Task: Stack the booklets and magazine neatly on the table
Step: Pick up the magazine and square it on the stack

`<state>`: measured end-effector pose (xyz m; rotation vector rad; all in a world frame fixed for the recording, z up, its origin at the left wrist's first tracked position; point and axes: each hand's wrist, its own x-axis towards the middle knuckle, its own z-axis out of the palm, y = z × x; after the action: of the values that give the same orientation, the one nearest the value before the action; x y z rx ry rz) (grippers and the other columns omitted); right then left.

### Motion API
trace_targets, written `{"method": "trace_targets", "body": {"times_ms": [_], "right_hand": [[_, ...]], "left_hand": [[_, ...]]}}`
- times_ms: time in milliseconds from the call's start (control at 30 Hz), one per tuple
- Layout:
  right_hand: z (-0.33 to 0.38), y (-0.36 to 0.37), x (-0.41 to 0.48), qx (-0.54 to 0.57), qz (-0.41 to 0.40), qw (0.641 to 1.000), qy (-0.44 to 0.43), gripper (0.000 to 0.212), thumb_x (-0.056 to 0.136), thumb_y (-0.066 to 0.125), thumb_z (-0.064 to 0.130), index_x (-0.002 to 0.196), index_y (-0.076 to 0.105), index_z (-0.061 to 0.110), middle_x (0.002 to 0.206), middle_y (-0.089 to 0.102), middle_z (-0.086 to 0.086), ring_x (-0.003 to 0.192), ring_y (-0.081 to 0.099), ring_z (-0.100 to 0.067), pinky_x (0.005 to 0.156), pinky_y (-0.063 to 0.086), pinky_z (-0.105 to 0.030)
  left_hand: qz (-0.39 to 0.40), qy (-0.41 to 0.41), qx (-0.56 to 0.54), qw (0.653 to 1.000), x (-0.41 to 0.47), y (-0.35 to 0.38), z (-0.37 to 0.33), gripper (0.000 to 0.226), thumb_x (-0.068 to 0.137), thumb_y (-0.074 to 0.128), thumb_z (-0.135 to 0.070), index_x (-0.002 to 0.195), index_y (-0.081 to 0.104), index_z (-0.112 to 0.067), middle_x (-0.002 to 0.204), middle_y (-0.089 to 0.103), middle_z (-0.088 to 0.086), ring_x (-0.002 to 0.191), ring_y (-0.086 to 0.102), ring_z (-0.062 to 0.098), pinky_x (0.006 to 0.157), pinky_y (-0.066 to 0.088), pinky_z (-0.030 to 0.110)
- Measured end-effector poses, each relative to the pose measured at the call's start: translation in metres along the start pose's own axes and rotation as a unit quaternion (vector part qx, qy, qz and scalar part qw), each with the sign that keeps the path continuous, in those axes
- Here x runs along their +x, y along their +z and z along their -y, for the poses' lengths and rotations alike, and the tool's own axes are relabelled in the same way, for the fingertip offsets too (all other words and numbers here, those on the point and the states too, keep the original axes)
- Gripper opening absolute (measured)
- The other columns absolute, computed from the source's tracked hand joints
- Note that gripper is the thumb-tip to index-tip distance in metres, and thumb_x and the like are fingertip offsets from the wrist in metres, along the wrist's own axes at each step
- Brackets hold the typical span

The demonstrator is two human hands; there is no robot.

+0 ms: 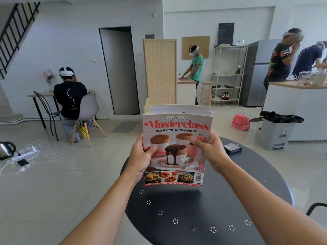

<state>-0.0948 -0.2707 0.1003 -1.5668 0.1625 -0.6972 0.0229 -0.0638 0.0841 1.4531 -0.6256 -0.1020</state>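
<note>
A cookbook magazine [177,149] with a red "Masterclass" title stands upright above the round black table [212,209], its cover facing me. Behind it, white and pale yellow booklets [178,109] stick out over its top edge. My left hand [140,156] grips the stack's left edge with the thumb on the cover. My right hand [208,147] grips the right edge the same way. The stack's bottom edge hangs just above the tabletop, or rests on it; I cannot tell which.
A small dark pouch [232,148] lies on the table's far right. A grey bin [276,131] and a pink bag [241,122] stand on the floor beyond. A kettle [7,149] and cables lie at left. Several people work at other tables.
</note>
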Motion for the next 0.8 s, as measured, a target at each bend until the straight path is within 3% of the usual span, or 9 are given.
{"method": "trace_targets", "body": {"times_ms": [100,233,433,633,800], "right_hand": [[-0.002,0.0,-0.001,-0.019,-0.009,1.0,-0.013,0.032,0.086,0.07,0.005,0.115,0.064,0.016,0.103,0.077,0.003,0.093,0.074,-0.012,0.076,0.058,-0.027],[-0.008,0.0,-0.003,-0.023,-0.012,1.0,-0.015,0.031,0.087,0.07,0.004,0.104,0.063,0.028,0.094,0.078,0.013,0.088,0.073,-0.005,0.065,0.057,-0.016],[-0.014,-0.003,0.001,-0.022,-0.027,0.999,-0.01,0.033,0.082,0.076,0.008,0.107,0.063,0.025,0.098,0.078,0.008,0.09,0.074,-0.009,0.078,0.06,-0.029],[-0.003,-0.005,0.007,-0.015,-0.016,0.999,-0.032,0.056,0.073,0.084,0.008,0.12,0.054,0.018,0.107,0.075,-0.004,0.098,0.073,-0.017,0.081,0.059,-0.035],[-0.001,0.001,0.009,-0.006,-0.021,0.999,-0.041,0.036,0.079,0.078,0.005,0.11,0.065,0.018,0.101,0.078,-0.002,0.096,0.074,-0.018,0.082,0.06,-0.035]], "left_hand": [[-0.015,-0.025,0.002,1.0,0.003,0.004,0.005,0.041,0.094,0.06,0.001,0.115,0.058,-0.034,0.113,0.07,-0.003,0.108,0.064,0.017,0.078,0.053,0.03],[-0.019,-0.05,-0.009,0.999,0.003,0.008,0.012,0.043,0.093,0.059,0.005,0.116,0.06,-0.031,0.113,0.071,-0.002,0.109,0.063,0.018,0.082,0.053,0.034],[-0.023,-0.046,-0.007,0.999,0.006,0.009,0.014,0.037,0.092,0.063,-0.001,0.121,0.059,-0.024,0.113,0.07,-0.001,0.108,0.063,0.019,0.076,0.054,0.029],[-0.038,0.007,-0.017,0.999,0.015,0.01,-0.002,0.043,0.088,0.072,-0.012,0.123,0.051,-0.027,0.115,0.068,-0.006,0.105,0.063,0.012,0.076,0.053,0.026],[-0.069,0.001,0.0,0.998,0.017,0.018,-0.004,0.037,0.092,0.066,-0.013,0.125,0.055,-0.025,0.115,0.068,-0.004,0.105,0.062,0.012,0.084,0.055,0.035]]}}
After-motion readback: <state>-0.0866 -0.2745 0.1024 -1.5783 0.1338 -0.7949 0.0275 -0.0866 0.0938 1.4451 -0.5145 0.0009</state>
